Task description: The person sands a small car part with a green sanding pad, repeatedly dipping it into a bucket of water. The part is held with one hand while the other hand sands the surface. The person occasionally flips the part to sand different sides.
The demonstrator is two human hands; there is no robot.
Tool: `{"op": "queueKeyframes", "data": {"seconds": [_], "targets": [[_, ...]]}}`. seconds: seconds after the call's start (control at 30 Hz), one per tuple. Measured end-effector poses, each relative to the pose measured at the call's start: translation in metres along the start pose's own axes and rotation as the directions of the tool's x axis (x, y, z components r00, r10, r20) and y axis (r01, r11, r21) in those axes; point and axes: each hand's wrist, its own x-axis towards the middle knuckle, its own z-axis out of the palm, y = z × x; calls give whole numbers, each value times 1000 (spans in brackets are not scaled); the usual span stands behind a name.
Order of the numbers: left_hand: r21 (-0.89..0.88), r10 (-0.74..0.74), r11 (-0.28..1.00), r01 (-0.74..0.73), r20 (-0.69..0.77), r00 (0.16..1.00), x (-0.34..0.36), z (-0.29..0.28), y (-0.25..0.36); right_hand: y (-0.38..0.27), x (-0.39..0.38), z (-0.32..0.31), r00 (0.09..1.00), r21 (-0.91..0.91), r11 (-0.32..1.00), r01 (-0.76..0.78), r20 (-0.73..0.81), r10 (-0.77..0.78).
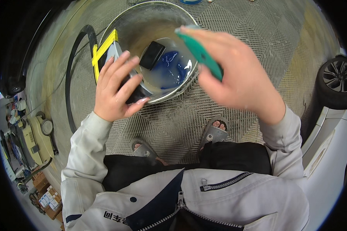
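My left hand is around a long grey-and-black part wrapped with yellow tape. Its fingers are spread over the upper side, with the thumb near the lower end. This part lies slanted across the left rim of a large round bucket. Over the bucket's right side, my right hand grips a flat green tool, thumb on the near side; its pale far end is blurred. Inside the bucket sit a black rectangular block and a shiny blue mass.
A black hose curves along the bucket's left side. The bucket stands on ribbed grey floor tiles, just ahead of my sandalled feet. A car wheel lies to the right, a yellowish machine to the left.
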Motion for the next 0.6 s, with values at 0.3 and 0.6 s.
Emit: {"op": "queueKeyframes", "data": {"seconds": [0.3, 0.6], "targets": [[-57, 155, 986, -155, -19, 988, 2, 0, 10, 33, 86, 61, 960, -4, 999, -46, 276, 45], [73, 163, 985, -154, -131, 978, -7, 21, 17, 104, 213, 272, -11, -280, 869, 408, 950, 312]]}}
